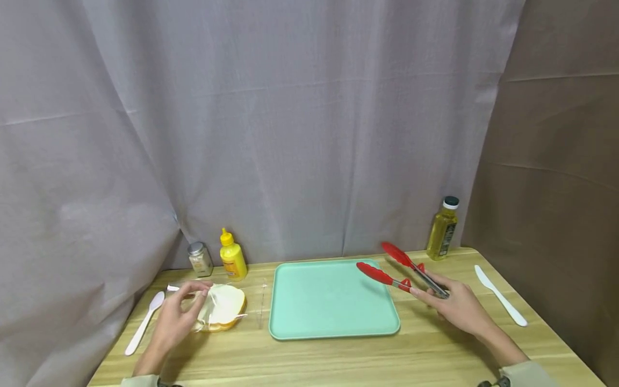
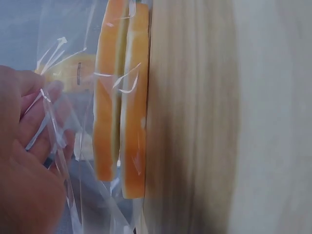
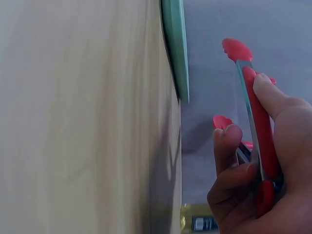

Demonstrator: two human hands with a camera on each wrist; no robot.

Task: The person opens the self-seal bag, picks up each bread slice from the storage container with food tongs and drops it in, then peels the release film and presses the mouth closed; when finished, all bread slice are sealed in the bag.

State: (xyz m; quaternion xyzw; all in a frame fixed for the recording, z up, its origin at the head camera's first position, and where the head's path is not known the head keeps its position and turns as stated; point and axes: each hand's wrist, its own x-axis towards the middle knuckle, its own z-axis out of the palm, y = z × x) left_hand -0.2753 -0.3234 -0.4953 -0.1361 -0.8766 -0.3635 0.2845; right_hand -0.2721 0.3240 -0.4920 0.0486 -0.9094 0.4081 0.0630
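Observation:
Two slices of bread [image 1: 227,302] lie stacked at the left inside a clear plastic bag [image 2: 61,141]. My left hand [image 1: 176,317] pinches the film of this bag between thumb and fingers, just above the bread's left side. In the left wrist view the slices [image 2: 134,102] show their brown crusts, one on the other. My right hand [image 1: 456,305] grips red-tipped metal tongs [image 1: 374,273], whose two arms are spread apart over the right part of the mint-green tray [image 1: 333,303]. Nothing is between the tips. The right wrist view shows the thumb along one arm.
A white plastic spoon [image 1: 145,323] lies at far left. Behind the bread stand a small spice jar [image 1: 200,260] and a yellow squeeze bottle [image 1: 234,260]. An oil bottle [image 1: 442,231] stands at back right, and a white plastic knife [image 1: 500,295] lies near the right edge. Grey cloth [image 1: 309,134] hangs behind.

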